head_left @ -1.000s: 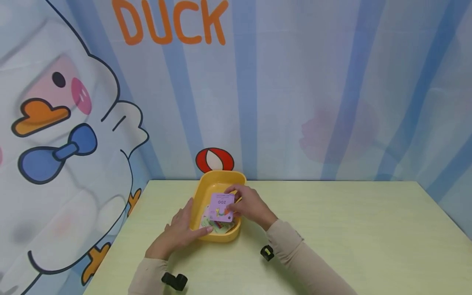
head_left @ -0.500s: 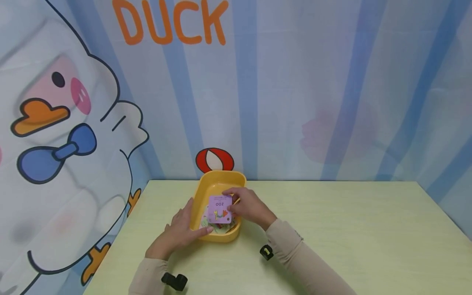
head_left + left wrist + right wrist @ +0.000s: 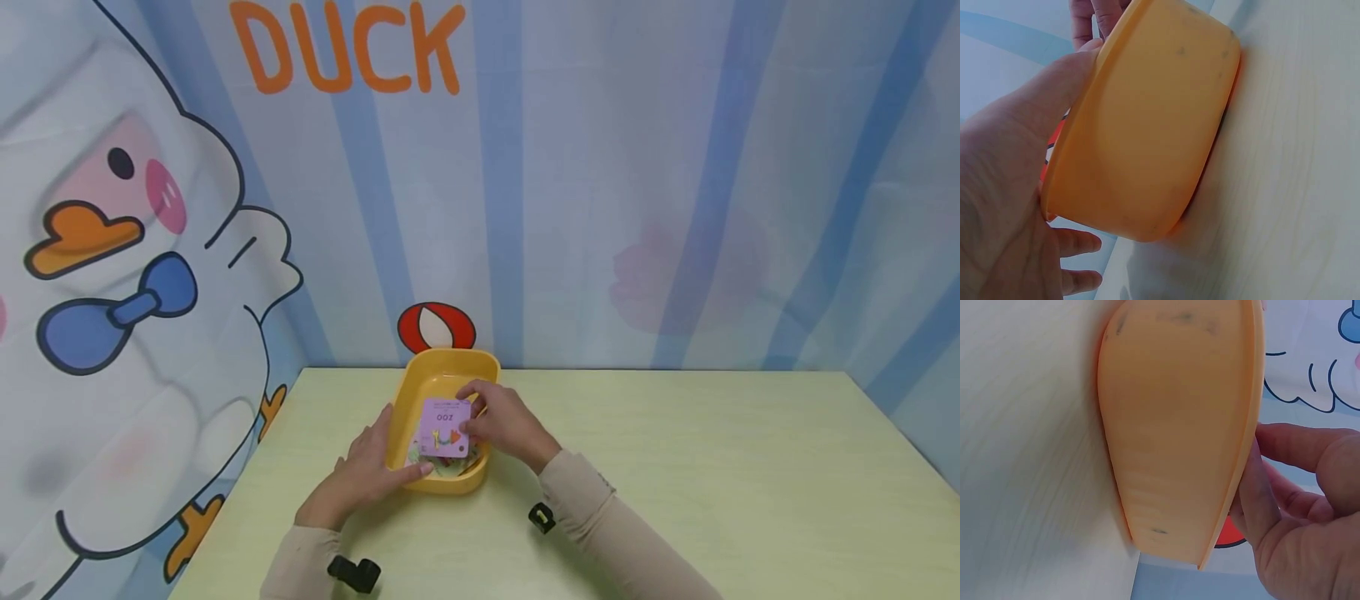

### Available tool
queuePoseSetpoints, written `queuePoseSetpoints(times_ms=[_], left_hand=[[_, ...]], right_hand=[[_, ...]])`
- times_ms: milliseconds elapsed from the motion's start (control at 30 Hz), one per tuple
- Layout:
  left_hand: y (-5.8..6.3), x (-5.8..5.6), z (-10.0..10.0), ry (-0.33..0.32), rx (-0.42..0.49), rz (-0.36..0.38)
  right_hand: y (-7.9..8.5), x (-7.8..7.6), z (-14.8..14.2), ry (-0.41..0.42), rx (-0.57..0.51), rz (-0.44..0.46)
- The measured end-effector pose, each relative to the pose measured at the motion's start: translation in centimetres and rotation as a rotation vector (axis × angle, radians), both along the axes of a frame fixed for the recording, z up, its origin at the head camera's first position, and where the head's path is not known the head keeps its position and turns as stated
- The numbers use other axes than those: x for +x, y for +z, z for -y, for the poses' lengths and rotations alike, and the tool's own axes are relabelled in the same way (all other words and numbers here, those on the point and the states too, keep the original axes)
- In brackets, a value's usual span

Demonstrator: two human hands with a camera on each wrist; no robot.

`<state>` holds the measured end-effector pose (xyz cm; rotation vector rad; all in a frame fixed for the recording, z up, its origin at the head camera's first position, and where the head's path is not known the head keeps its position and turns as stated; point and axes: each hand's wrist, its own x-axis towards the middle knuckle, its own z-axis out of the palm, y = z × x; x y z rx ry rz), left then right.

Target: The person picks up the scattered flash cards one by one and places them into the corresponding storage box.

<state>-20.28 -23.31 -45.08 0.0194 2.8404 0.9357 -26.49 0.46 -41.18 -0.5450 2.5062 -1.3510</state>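
Observation:
A yellow plastic basin (image 3: 405,417) stands on the table, holding several printed cards (image 3: 447,468) in its near end. My left hand (image 3: 367,464) grips the near left corner, thumb over the rim and fingers along the outer left side. Over the loose cards, my right hand (image 3: 504,423) pinches the right edge of a purple card (image 3: 442,417) printed with "ZOO", upside down in the head view. Both wrist views mostly show the basin's outer wall (image 3: 1141,125), and the purple card is hidden there. In the right wrist view, my right fingers (image 3: 1291,445) reach over the rim.
The pale yellow table (image 3: 712,467) extends to the right of the basin. Behind it hangs a blue striped cloth (image 3: 585,183) with a duck picture (image 3: 135,333) on the left. Black wrist cameras (image 3: 354,573) sit below both hands.
The purple card has shifted slightly left and toward the near end of the basin, with my right hand still pinching it. My left hand and the basin have stayed in place.

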Motion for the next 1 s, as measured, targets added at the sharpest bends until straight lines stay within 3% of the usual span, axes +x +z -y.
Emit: queuePoseSetpoints(times_ms=[300,667,867,1000], left_hand=[[-0.1,0.1,0.0,0.006,0.002,0.013],[-0.2,-0.3,0.0,0.021,0.011,-0.002],[-0.4,-0.3,-0.1,0.005,0.064,-0.018],[0.0,0.0,-0.1,-0.002,0.029,-0.005]], right_hand=[[-0.2,0.5,0.2,-0.015,0.026,-0.107],[0.1,0.8,0.0,-0.025,0.08,-0.135],[0.2,1.1,-0.6,-0.058,0.062,-0.188],[0.1,1.2,-1.1,-0.068,0.029,-0.187]])
